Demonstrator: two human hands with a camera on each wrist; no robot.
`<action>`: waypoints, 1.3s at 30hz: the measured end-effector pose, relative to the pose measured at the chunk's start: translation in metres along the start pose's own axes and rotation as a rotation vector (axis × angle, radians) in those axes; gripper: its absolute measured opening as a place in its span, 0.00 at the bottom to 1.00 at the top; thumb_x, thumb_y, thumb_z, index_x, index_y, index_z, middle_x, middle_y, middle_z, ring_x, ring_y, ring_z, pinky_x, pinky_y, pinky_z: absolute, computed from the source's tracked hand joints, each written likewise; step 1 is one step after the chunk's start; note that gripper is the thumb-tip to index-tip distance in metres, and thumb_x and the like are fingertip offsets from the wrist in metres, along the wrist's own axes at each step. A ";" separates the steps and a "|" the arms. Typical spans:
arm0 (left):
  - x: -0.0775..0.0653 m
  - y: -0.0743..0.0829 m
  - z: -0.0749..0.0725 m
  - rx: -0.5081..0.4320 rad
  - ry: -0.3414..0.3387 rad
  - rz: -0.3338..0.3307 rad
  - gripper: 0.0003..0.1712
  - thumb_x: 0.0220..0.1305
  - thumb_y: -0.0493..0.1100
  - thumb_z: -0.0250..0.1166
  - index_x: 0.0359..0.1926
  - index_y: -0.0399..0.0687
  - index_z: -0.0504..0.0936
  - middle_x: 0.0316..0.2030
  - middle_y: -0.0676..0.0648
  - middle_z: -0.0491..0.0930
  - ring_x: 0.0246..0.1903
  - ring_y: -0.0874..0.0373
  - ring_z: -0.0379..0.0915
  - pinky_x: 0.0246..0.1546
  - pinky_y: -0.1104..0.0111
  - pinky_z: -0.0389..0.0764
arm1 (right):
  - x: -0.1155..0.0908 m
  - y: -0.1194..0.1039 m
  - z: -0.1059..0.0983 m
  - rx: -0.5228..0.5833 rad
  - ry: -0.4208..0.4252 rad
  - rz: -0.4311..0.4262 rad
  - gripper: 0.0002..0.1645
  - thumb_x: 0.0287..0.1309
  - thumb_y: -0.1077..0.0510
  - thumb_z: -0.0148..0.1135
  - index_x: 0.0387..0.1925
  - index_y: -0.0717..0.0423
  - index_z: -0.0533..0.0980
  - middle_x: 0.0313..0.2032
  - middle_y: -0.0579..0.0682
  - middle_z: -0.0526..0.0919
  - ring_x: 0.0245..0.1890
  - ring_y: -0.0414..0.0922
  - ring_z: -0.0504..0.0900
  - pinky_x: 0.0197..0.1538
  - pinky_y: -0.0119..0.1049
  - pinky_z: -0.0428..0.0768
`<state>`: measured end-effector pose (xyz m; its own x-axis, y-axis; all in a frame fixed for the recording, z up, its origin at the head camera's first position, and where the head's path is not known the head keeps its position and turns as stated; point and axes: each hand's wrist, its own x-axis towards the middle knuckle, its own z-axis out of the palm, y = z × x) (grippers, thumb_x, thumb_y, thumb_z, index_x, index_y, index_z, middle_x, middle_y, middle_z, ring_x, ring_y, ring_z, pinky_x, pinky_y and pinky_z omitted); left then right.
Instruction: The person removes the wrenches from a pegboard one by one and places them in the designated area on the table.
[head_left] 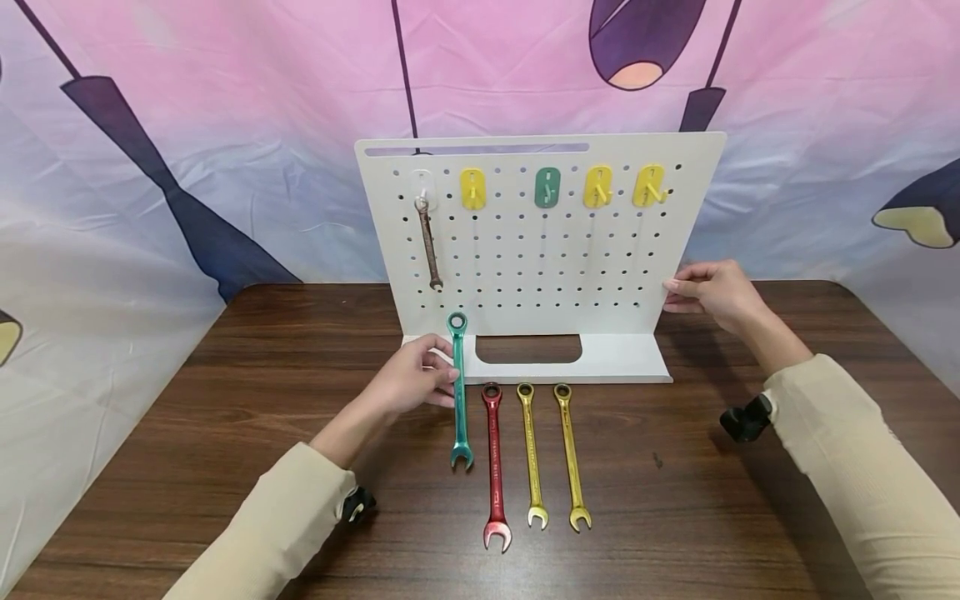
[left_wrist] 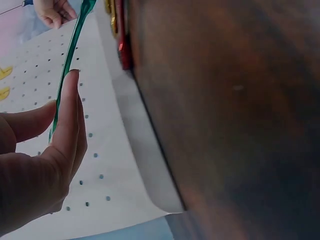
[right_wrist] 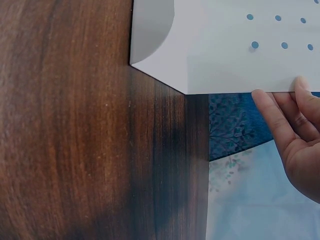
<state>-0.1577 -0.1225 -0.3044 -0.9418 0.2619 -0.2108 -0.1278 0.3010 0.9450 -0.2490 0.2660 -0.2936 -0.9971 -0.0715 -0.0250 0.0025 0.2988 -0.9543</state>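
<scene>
My left hand [head_left: 415, 372] pinches a green wrench [head_left: 460, 400] between thumb and fingers, its ring end up and open end down, in front of the lower left of the white pegboard [head_left: 525, 250]. In the left wrist view the thumb and fingertips close on the green shaft [left_wrist: 70, 60]. At the board's right edge, my right hand [head_left: 716, 292] grips the panel, thumb on the front face and the other fingers at the edge and behind. The right wrist view shows that thumb [right_wrist: 301, 85] at the panel's edge. A small brown-silver wrench [head_left: 430, 246] hangs from the white hook [head_left: 423, 187].
A red wrench [head_left: 494, 467] and two yellow wrenches [head_left: 532, 458] lie side by side on the dark wooden table [head_left: 637, 517], before the board's base. Yellow hooks [head_left: 473, 190] and one green hook [head_left: 547, 188] line the top of the board. A printed cloth [head_left: 300, 100] hangs behind.
</scene>
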 end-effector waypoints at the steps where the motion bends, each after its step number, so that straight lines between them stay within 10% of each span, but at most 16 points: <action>1: -0.001 -0.002 0.000 -0.001 -0.004 -0.004 0.10 0.63 0.25 0.51 0.45 0.30 0.65 0.28 0.41 0.71 0.23 0.55 0.75 0.32 0.61 0.84 | 0.000 0.000 0.000 0.003 -0.001 0.000 0.10 0.59 0.66 0.56 0.35 0.74 0.74 0.31 0.49 0.77 0.30 0.43 0.82 0.45 0.45 0.81; 39: -0.023 -0.027 0.008 -0.039 -0.215 -0.158 0.08 0.57 0.20 0.50 0.38 0.27 0.64 0.23 0.42 0.73 0.20 0.57 0.74 0.29 0.63 0.85 | 0.002 0.002 -0.001 0.034 -0.017 0.002 0.10 0.59 0.66 0.56 0.35 0.74 0.74 0.34 0.53 0.74 0.30 0.45 0.83 0.44 0.43 0.82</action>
<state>-0.1306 -0.1297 -0.3269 -0.8220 0.4042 -0.4011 -0.2842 0.3192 0.9041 -0.2512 0.2676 -0.2952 -0.9957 -0.0872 -0.0314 0.0071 0.2667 -0.9638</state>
